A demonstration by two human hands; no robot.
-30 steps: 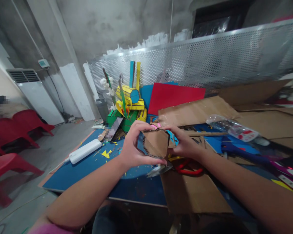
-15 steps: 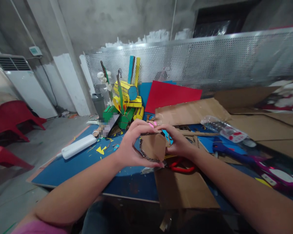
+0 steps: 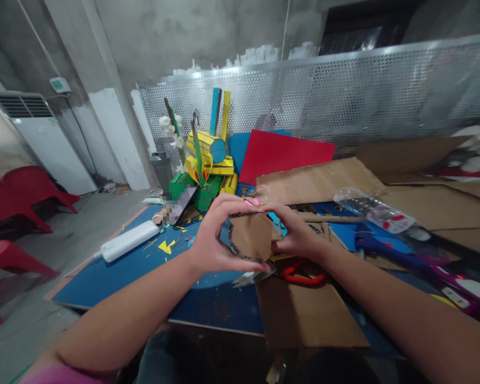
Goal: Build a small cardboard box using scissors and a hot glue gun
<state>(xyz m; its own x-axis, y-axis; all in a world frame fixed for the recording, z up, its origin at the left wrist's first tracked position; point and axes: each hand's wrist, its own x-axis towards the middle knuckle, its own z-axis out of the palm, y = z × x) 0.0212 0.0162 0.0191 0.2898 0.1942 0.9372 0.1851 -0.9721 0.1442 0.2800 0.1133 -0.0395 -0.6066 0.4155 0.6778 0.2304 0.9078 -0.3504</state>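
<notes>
Both hands hold a small brown cardboard piece (image 3: 253, 236) with a corrugated rim, raised above the blue table (image 3: 116, 272). My left hand (image 3: 213, 240) curls round its left edge, thumb under and fingers over the top. My right hand (image 3: 300, 237) pinches its right side. Red-handled scissors (image 3: 302, 273) lie on the table just below the hands, their blades pointing left. A flat cardboard sheet (image 3: 304, 314) lies under and in front of them.
A yellow, green and blue cardboard model (image 3: 208, 165) stands at the back, beside a red sheet (image 3: 282, 154). A white power strip (image 3: 128, 240) lies left. A plastic bag (image 3: 374, 210), a purple tool (image 3: 456, 277), large cardboard sheets (image 3: 316, 181) sit right. Red chairs (image 3: 20, 197) stand left.
The cardboard piece has been turned a little between the fingers and both hands stay on it. The view has shifted slightly; the hands sit in nearly the same place.
</notes>
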